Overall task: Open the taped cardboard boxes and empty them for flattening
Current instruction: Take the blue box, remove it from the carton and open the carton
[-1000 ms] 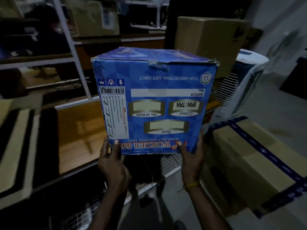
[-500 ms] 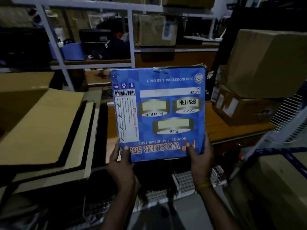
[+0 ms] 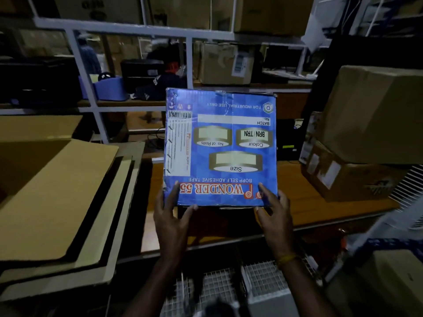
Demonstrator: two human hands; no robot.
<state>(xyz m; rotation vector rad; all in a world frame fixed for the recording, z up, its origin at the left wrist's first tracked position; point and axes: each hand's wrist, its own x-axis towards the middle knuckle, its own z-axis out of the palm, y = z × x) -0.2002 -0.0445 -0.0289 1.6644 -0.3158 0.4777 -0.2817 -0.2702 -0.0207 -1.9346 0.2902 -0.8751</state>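
Both bare hands are reaching up and forward from the bottom of the view, forearms angled inward. The left hand (image 3: 170, 216) is resting at the lower left corner of a blue printed cardboard box (image 3: 220, 148), its fingers spread, with fingertips lying on the front face and the thumb just under the bottom edge. The right hand (image 3: 274, 213) is sitting at the lower right corner in the same way, fingers splayed and only loosely touching; a thin yellow band (image 3: 287, 258) is circling its wrist. Neither hand is closing firmly on the box, and whether it is being carried by them or is resting on the wooden shelf board (image 3: 320, 202) behind it cannot be told.

One blue box is in view, and it is standing upside down between the hands, in front of the white metal shelving frame (image 3: 96, 110). Its printing is reading inverted: "WONDER 55", "BOPP SELF ADHESIVE TAPE", "Size", "No. of Rolls", "Colour" with "BRN / TRN", "BATCH No." and "FOR INDUSTRIAL USE ONLY". A white barcode label (image 3: 179, 143) is running down its left side, its small text too fine to read. Crumpled clear tape is showing along the top edge.

To the left, a stack of flattened brown cardboard sheets (image 3: 57, 202) is lying, several layers deep. To the right, two plain brown cardboard boxes (image 3: 370, 115) are sitting one on the other, and another brown box with a shipping label (image 3: 226, 62) is standing on the rear shelf.
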